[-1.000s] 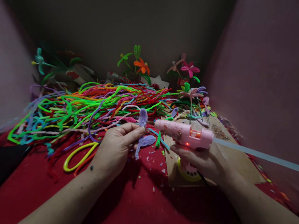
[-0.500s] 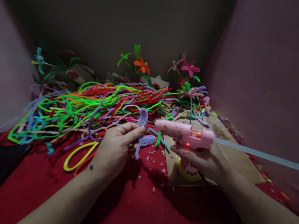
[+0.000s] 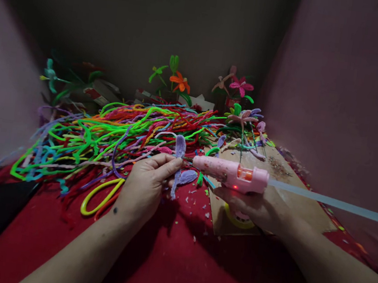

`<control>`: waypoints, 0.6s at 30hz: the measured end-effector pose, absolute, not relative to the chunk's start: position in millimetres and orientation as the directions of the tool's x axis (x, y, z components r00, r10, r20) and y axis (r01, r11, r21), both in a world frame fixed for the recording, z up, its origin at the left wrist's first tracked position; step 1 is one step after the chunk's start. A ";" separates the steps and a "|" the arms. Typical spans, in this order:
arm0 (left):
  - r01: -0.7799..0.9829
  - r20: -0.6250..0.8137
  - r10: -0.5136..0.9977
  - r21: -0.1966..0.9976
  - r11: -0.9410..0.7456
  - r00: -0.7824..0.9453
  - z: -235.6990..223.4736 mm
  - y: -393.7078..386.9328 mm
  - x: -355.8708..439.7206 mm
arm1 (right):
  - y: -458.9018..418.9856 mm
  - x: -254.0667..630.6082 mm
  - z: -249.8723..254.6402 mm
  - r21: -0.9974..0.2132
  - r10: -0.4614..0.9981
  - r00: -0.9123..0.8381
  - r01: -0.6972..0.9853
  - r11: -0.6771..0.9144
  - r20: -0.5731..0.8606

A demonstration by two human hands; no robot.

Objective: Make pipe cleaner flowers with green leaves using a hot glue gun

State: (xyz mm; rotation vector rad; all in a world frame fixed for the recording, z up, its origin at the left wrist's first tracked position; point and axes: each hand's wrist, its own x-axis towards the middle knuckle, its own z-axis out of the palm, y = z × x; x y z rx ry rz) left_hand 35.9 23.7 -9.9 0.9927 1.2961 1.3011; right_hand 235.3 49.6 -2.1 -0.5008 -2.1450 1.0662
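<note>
You have no text, label wording, brand, number or sign that can be read here. The pink hot glue gun [image 3: 220, 168] shows no legible lettering on its body, and the red-and-white box [image 3: 96, 97] at the back on your left is too dim and small for you to make out any wording.

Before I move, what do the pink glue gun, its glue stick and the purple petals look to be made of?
Pink glue gun: probably hard plastic, from its smooth moulded shell, stained along the barrel.
Glue stick: likely hot-melt resin, whitish and translucent-looking, with a smooth surface.
Purple petals: seemingly chenille stems, from the fuzzy nap; any wire core is hidden.
</note>
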 end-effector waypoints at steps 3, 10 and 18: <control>-0.128 -0.101 0.985 0.988 0.083 -0.142 -12.0 24.5 35.4 | 49.5 234.8 -2.7 -0.811 0.616 -0.677 0.046 0.583 0.404; -0.145 -0.134 0.982 0.983 0.114 -0.134 -12.3 23.8 36.6 | 50.0 236.1 -4.7 -0.822 0.654 -0.634 0.050 0.568 0.413; -0.155 -0.116 0.988 0.983 0.099 -0.101 -14.9 23.7 34.8 | 44.5 233.7 2.3 -0.857 0.765 -0.542 0.147 0.493 0.348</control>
